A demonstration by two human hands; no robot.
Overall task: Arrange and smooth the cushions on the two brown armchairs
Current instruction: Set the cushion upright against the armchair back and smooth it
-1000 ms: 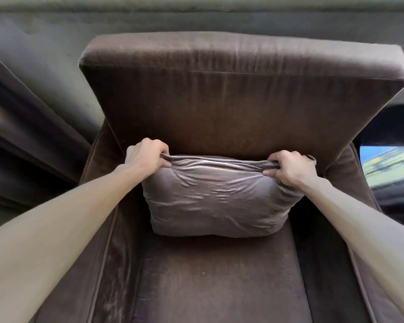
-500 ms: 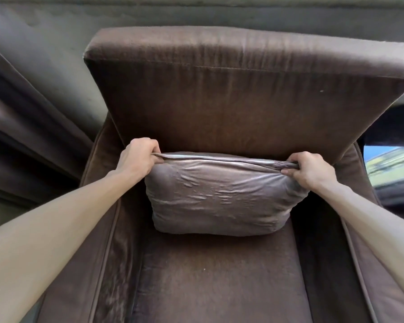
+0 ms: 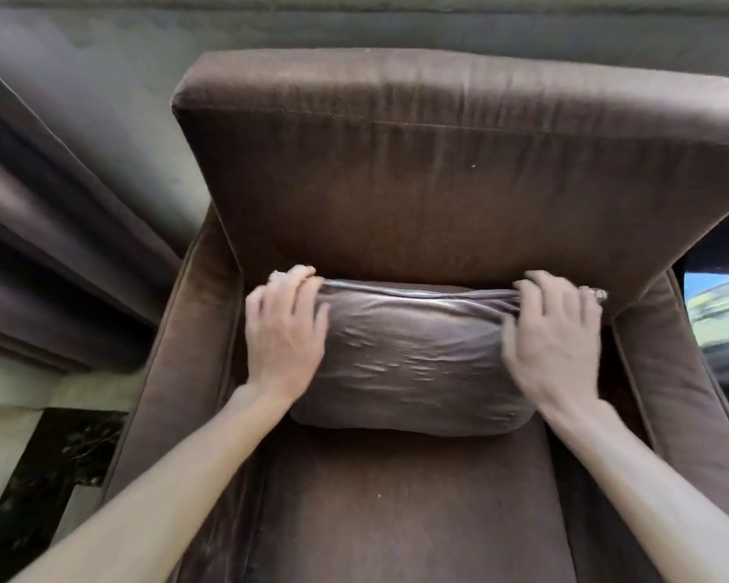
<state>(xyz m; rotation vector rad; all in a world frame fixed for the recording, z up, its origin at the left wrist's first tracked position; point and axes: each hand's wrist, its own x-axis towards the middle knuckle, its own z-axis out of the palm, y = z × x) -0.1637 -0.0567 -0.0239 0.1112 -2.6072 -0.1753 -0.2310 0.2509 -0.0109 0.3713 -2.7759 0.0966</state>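
A shiny grey-brown cushion [image 3: 413,355] stands on the seat of a brown armchair [image 3: 438,195], leaning against its backrest. My left hand [image 3: 285,330] lies flat over the cushion's left end, fingers spread and hooked over the top corner. Over the right end rests my right hand [image 3: 554,334], also flat with fingers apart, its fingertips at the top seam. Both hands are blurred by motion. Only this one armchair is in view.
Dark folded curtains [image 3: 51,246] hang to the left of the chair. A dark marble-patterned surface [image 3: 47,469] sits low at the left by the armrest. At the right edge a bright window or screen [image 3: 720,317] shows behind the right armrest.
Both hands have let go of the cushion's top corners and now lie open and flat on its front face. The view has drawn closer to the chair.
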